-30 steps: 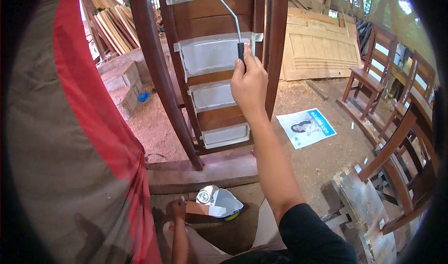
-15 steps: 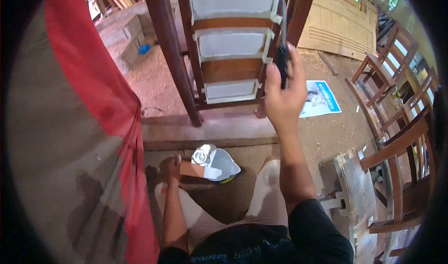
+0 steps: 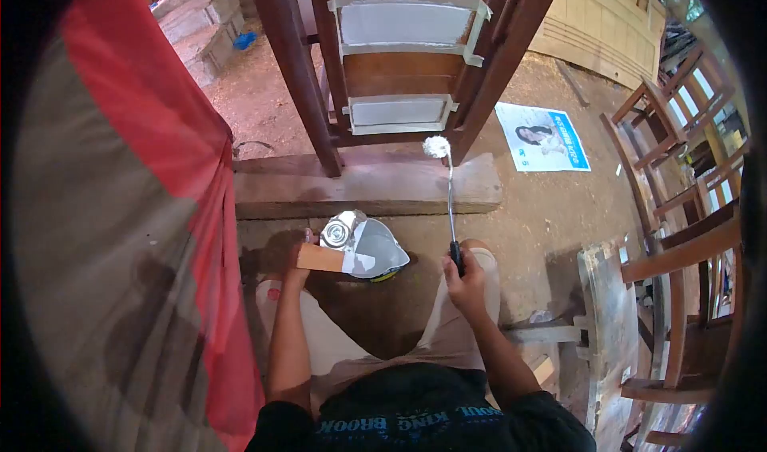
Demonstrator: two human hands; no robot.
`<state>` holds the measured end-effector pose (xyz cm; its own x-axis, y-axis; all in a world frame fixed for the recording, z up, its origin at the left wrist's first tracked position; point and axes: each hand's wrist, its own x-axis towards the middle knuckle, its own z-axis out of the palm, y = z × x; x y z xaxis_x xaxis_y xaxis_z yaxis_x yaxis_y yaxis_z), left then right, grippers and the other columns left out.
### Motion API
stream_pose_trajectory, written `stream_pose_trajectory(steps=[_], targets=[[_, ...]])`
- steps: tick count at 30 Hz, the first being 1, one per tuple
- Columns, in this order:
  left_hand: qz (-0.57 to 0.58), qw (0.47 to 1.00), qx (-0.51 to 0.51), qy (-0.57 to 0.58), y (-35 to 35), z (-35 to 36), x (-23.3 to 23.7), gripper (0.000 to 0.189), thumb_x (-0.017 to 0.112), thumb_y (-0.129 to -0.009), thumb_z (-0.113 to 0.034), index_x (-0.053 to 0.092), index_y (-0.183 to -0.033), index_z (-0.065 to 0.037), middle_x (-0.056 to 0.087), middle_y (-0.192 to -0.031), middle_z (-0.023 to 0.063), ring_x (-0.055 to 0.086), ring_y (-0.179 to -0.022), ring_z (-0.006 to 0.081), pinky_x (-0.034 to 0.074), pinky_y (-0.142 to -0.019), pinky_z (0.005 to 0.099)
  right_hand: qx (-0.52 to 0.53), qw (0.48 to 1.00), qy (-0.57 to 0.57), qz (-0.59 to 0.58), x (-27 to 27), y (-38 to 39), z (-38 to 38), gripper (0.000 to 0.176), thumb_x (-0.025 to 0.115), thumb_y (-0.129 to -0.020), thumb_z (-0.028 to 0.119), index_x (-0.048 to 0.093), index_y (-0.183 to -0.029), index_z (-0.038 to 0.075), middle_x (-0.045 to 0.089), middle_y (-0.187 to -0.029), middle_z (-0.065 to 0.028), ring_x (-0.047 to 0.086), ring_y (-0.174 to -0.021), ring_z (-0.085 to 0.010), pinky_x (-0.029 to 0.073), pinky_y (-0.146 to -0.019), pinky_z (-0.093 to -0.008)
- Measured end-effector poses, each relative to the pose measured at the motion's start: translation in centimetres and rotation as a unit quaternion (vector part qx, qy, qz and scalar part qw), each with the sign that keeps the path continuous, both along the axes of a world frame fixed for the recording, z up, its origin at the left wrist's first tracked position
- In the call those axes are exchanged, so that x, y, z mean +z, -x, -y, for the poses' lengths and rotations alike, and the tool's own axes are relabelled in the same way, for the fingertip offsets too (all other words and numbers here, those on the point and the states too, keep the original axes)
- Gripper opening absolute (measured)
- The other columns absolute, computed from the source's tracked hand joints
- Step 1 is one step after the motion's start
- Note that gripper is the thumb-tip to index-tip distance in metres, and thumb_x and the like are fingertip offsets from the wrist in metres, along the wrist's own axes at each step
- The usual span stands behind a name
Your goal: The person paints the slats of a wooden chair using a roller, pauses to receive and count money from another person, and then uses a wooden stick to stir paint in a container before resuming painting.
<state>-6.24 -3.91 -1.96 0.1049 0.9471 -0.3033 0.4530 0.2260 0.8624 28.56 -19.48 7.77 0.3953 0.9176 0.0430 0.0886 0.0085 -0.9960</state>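
My right hand [image 3: 466, 283] is closed around the black handle of a small paint roller [image 3: 451, 204]. Its white roller head [image 3: 436, 147] is up near the foot of the wooden frame, apart from the panels. Low on the left, my left hand [image 3: 299, 270] is closed at the end of a flat wooden strip [image 3: 321, 258]; some fingers are hidden. The strip's other end, coated white, lies across a tub of pale paint [image 3: 385, 248]. A silvery can [image 3: 342, 228] sits against the tub. White panels [image 3: 403, 22] edged with masking tape fill the dark wooden frame [image 3: 403, 73].
The frame stands on a wooden beam [image 3: 399, 184]. Red and brown cloth [image 3: 152, 109] hangs at left. A poster [image 3: 547, 138] lies on the ground to the right. Wooden chairs [image 3: 667, 105] and a worn bench [image 3: 609, 332] stand at right, with a door panel [image 3: 603, 25] behind.
My right hand has come down and back from the upper panels with the roller, whose head now shows. My left hand, strip and tub stay together, slightly higher in view.
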Motion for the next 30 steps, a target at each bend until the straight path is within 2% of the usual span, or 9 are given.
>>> stream_pose_trajectory(steps=[3, 6, 9, 12, 15, 18, 20, 24, 30], targets=[[0.139, 0.989, 0.006, 0.051, 0.1, -0.3, -1.8, 0.079, 0.028, -0.098, -0.071, 0.072, -0.112, -0.006, 0.069, -0.095, 0.0049, 0.061, -0.093, 0.0146, 0.047, -0.084, 0.0322, 0.008, 0.993, -0.042, 0.109, -1.3, -0.5, 0.0, 0.013, 0.06, -0.098, 0.011, 0.059, -0.106, 0.002, 0.057, -0.08, 0.0012, 0.05, -0.065, -0.0043, 0.041, -0.057, -0.0203], [0.228, 0.967, 0.021, 0.114, 0.3, 1.1, 0.0, 0.084, 0.026, -0.096, -0.074, 0.066, -0.124, -0.006, 0.067, -0.111, 0.0087, 0.06, -0.106, 0.0189, 0.045, -0.095, 0.0355, 0.04, 0.995, 0.053, -0.071, -2.9, -1.5, 0.2, 0.01, 0.063, -0.096, 0.011, 0.06, -0.101, 0.003, 0.057, -0.075, 0.0002, 0.051, -0.06, -0.0065, 0.042, -0.053, -0.0219], [0.369, 0.914, 0.085, 0.142, -0.1, 3.3, 4.9, 0.086, 0.027, -0.094, -0.076, 0.052, -0.139, -0.007, 0.057, -0.131, 0.0111, 0.052, -0.124, 0.0243, 0.038, -0.107, 0.0407, 0.058, 0.985, 0.072, -0.144, -2.9, -3.2, 0.5, 0.011, 0.063, -0.096, 0.013, 0.06, -0.101, 0.003, 0.057, -0.069, -0.0009, 0.052, -0.053, -0.0096, 0.042, -0.048, -0.0242], [0.513, 0.849, 0.05, 0.114, 1.7, 4.2, 3.1, 0.086, 0.034, -0.093, -0.074, 0.038, -0.148, -0.008, 0.045, -0.145, 0.0119, 0.041, -0.136, 0.0293, 0.031, -0.114, 0.0466, 0.103, 0.952, 0.139, -0.253, -0.3, -5.1, 1.2, 0.015, 0.062, -0.097, 0.017, 0.06, -0.1, 0.003, 0.057, -0.067, -0.0037, 0.051, -0.049, -0.0117, 0.042, -0.045, -0.0267], [0.509, 0.845, 0.158, -0.028, 0.1, 7.5, 1.9, 0.074, 0.048, -0.097, -0.061, 0.038, -0.148, -0.008, 0.045, -0.145, 0.0122, 0.039, -0.138, 0.0286, 0.03, -0.116, 0.0442, 0.124, 0.935, 0.167, -0.287, -0.7, -7.0, 2.3, 0.021, 0.058, -0.099, 0.022, 0.059, -0.104, 0.002, 0.056, -0.066, -0.0055, 0.051, -0.046, -0.0148, 0.042, -0.043, -0.0282], [0.315, 0.919, 0.233, -0.049, -3.9, 11.5, 0.3, 0.057, 0.06, -0.095, -0.026, 0.04, -0.144, -0.006, 0.044, -0.145, 0.0119, 0.042, -0.136, 0.0255, 0.036, -0.112, 0.0387, 0.181, 0.888, 0.157, -0.392, -2.8, -8.5, 3.5, 0.024, 0.056, -0.099, 0.024, 0.059, -0.106, 0.001, 0.056, -0.065, -0.0065, 0.051, -0.045, -0.0169, 0.043, -0.042, -0.0305], [0.274, 0.924, 0.263, -0.04, -7.5, 12.2, 0.3, 0.054, 0.065, -0.093, -0.011, 0.042, -0.142, -0.005, 0.046, -0.143, 0.0117, 0.045, -0.132, 0.0234, 0.041, -0.107, 0.036, 0.195, 0.889, 0.175, -0.376, -3.2, -8.8, 3.5, 0.025, 0.057, -0.099, 0.024, 0.059, -0.108, 0.001, 0.055, -0.065, -0.0064, 0.051, -0.045, -0.0169, 0.042, -0.042, -0.0309], [0.339, 0.893, 0.293, -0.031, -10.3, 10.0, -1.0, 0.049, 0.068, -0.089, -0.004, 0.049, -0.135, -0.001, 0.054, -0.134, 0.0108, 0.053, -0.121, 0.0195, 0.046, -0.097, 0.0324, 0.242, 0.904, 0.204, -0.287, -2.6, -9.3, 3.1, 0.028, 0.058, -0.098, 0.026, 0.059, -0.111, 0.0, 0.055, -0.067, -0.0069, 0.051, -0.045, -0.0168, 0.041, -0.041, -0.0309], [0.368, 0.887, 0.277, 0.023, -7.9, 5.8, -3.4, 0.04, 0.07, -0.089, -0.006, 0.056, -0.126, 0.001, 0.061, -0.123, 0.0094, 0.058, -0.112, 0.0177, 0.046, -0.095, 0.0314, 0.256, 0.863, 0.197, -0.388, -2.8, -10.1, 3.8, 0.03, 0.058, -0.098, 0.027, 0.061, -0.113, 0.001, 0.056, -0.067, -0.0073, 0.05, -0.045, -0.0154, 0.04, -0.041, -0.0295]])
